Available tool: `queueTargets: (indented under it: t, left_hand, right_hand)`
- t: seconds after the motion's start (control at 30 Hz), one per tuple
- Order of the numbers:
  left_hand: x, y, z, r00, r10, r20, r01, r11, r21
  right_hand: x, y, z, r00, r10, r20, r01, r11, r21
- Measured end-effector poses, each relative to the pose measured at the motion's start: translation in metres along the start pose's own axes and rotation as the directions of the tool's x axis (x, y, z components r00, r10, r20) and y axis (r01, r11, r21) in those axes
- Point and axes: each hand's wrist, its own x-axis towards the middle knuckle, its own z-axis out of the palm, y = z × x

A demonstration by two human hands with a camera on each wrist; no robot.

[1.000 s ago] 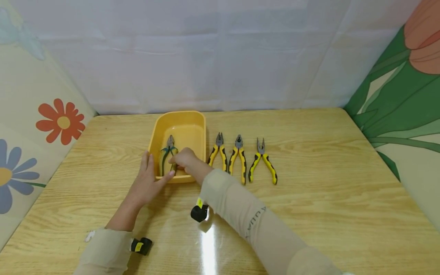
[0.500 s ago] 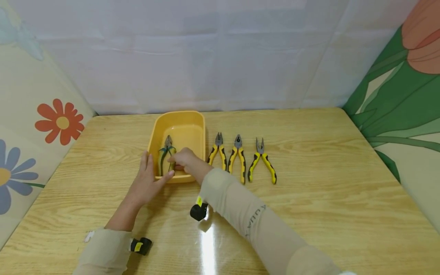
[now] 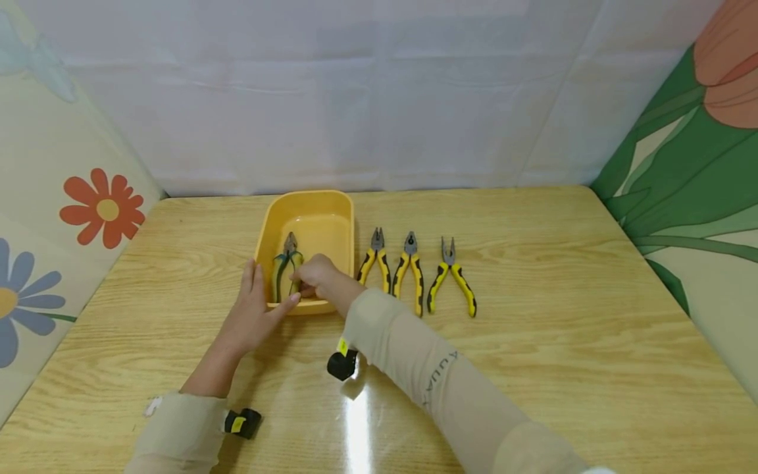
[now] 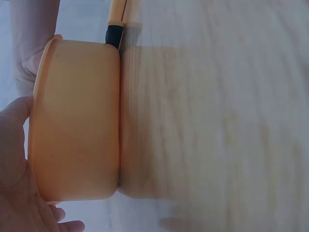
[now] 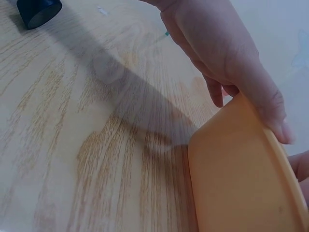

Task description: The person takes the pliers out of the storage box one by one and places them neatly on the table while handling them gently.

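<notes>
A yellow plastic bin (image 3: pixel 322 234) stands on the table, with green-and-yellow-handled pliers (image 3: pixel 277 280) lying inside, jaws pointing away. My left hand (image 3: pixel 251 316) grips the bin's near left corner, thumb over the near rim and fingers along the left wall. In the right wrist view that thumb hooks over the bin's rim. Reaching into the bin, my right hand (image 3: pixel 320 273) pinches the pliers' right handle; its fingertips are partly hidden. The left wrist view shows the bin's outer wall (image 4: pixel 77 121), with my left palm (image 4: pixel 19 188) beside it.
To the bin's right lie three yellow-and-black pliers in a row: one pair (image 3: pixel 377 247) beside the bin, another (image 3: pixel 410 263) in the middle, and needle-nose pliers (image 3: pixel 451 266) farthest right. A white cloth (image 3: pixel 379 99) hangs behind the wooden table (image 3: pixel 562 296).
The pliers in the bin have shifted slightly left, with my right hand at their handle. Both hands have stayed nearly in place, and the bin and the row of pliers look unmoved.
</notes>
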Motion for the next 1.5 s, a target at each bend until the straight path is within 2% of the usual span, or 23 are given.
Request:
queueTargets:
  t: [0.17, 0.5, 0.77, 0.93, 1.5]
  left_hand:
    - [-0.0005, -0.0004, 0.0003, 1.000, -0.003, -0.003, 0.003, 1.000, 0.005]
    - [-0.0004, -0.0007, 0.0016, 1.000, -0.001, -0.009, 0.001, 1.000, 0.013]
    - [-0.0004, -0.0006, 0.0015, 1.000, -0.002, -0.010, 0.002, 1.000, 0.011]
    - [-0.0003, -0.0006, 0.0013, 1.000, 0.002, -0.013, -0.002, 1.000, 0.015]
    - [-0.0005, 0.0003, 0.0003, 1.000, -0.006, -0.018, 0.007, 1.000, 0.024]
  right_hand:
    - [0.0039, -0.0006, 0.0033, 1.000, 0.019, -0.015, -0.019, 1.000, 0.002]
    - [0.0053, -0.0004, 0.0077, 0.999, 0.034, -0.025, -0.037, 0.992, -0.123]
    - [0.0040, 0.0010, 0.0084, 1.000, -0.013, -0.012, 0.010, 0.981, -0.195]
    - [0.0016, 0.0003, 0.0071, 1.000, -0.013, 0.011, 0.015, 0.979, -0.205]
    - [-0.0033, -0.0016, 0.0032, 0.998, -0.037, -0.059, 0.022, 0.972, -0.234]
